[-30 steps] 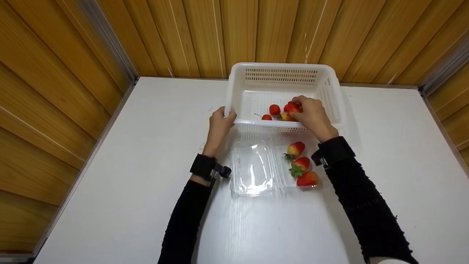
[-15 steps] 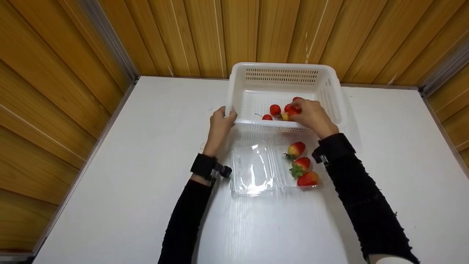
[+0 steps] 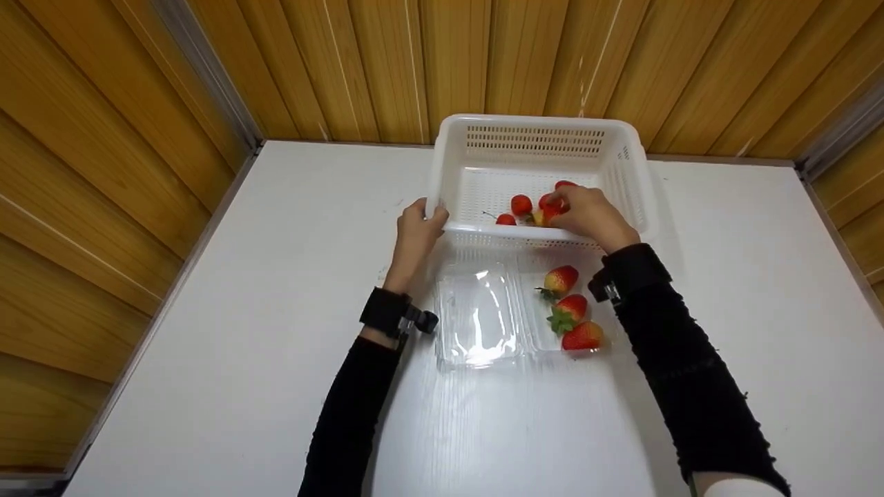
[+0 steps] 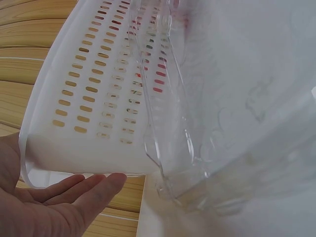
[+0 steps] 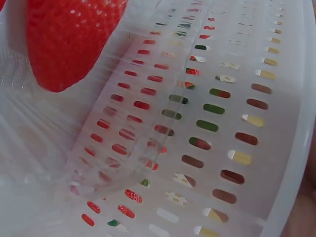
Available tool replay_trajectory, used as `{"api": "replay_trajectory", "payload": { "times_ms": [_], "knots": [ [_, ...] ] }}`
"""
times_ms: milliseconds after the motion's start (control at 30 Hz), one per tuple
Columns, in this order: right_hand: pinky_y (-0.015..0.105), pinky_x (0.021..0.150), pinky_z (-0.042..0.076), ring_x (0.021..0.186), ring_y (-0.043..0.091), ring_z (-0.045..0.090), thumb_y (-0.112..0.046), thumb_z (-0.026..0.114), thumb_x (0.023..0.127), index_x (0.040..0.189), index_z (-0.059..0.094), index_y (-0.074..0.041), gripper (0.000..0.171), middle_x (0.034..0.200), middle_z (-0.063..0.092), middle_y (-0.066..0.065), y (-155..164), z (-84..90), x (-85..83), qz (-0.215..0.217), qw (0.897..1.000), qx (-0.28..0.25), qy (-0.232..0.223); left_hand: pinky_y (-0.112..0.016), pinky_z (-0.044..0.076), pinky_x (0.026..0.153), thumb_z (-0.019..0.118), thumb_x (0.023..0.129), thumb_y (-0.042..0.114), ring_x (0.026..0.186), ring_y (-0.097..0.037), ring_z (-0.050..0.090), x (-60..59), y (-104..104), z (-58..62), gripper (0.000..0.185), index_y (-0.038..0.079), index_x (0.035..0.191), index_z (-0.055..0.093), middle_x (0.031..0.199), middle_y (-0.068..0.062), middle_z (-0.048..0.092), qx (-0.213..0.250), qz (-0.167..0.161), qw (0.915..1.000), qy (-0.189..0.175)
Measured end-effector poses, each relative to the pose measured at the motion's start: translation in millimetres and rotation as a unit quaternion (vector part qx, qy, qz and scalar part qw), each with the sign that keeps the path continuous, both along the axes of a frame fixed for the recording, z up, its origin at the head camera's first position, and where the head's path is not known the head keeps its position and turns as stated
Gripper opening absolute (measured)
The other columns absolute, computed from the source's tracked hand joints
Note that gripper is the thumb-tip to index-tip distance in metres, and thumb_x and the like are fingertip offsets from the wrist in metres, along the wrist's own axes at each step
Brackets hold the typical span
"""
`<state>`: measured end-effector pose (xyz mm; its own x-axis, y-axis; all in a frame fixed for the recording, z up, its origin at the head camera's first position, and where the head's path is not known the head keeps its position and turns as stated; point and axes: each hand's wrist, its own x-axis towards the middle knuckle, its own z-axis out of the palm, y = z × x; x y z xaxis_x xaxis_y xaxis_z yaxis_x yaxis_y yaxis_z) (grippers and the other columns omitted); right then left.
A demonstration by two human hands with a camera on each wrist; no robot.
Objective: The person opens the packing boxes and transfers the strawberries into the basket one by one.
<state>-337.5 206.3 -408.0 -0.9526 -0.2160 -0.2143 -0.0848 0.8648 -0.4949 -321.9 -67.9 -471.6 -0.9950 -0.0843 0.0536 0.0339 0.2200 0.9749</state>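
Note:
My left hand point(image 3: 416, 235) grips the near left corner of a white plastic basket point(image 3: 545, 124); the left wrist view shows its fingers point(image 4: 98, 192) under the basket. Reaching over the near rim, my right hand point(image 3: 592, 214) has its thumb and fingertips around a red strawberry point(image 3: 551, 210) inside, partly hidden by the fingers. More red fruit lies around it, including a small one with a thin stem point(image 3: 505, 219). In front of the basket stands an open clear plastic clamshell box point(image 3: 480, 317). Its right half holds three strawberries point(image 3: 582, 336), some with green leaves.
The basket stands on a white table point(image 3: 311, 276), close to the wood-panelled wall point(image 3: 456, 62) at the back. Another panelled wall point(image 3: 76, 172) runs along the left. The clamshell box sits right against the basket's slotted near side.
My right hand has lowered slightly with the strawberry among the fruit, and a red fruit behind the fingers shows more. The left hand stays on the basket corner.

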Motion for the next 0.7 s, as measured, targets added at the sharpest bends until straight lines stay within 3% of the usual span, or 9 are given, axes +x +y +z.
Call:
{"api": "replay_trajectory", "payload": {
  "times_ms": [500, 700],
  "knots": [
    [0.047, 0.096, 0.041, 0.112, 0.031, 0.048, -0.02, 0.062, 0.087, 0.124, 0.056, -0.002, 0.041, 0.137, 0.047, 0.02, 1.0, 0.1, -2.3, -0.014, 1.0, -0.001, -0.025, -0.027, 0.056, 0.072, 0.054, 0.088, 0.017, 0.091, -0.018, 0.062, -0.2, 0.6, -1.5, 0.02, 0.0, 0.096, 0.061, 0.101, -0.011, 0.062, 0.005, 0.006, 1.0, -0.002],
    [0.047, 0.092, 0.044, 0.113, 0.034, 0.052, -0.017, 0.059, 0.088, 0.126, 0.056, -0.002, 0.041, 0.127, 0.054, 0.022, 1.0, 7.6, 5.2, -0.013, 1.0, -0.006, 0.018, -0.026, 0.056, 0.073, 0.052, 0.088, 0.017, 0.094, -0.017, 0.062, -0.2, 0.0, 0.6, 0.024, -0.001, 0.1, 0.062, 0.101, -0.01, 0.063, -0.004, 0.001, 1.0, 0.0]
  ]
}}
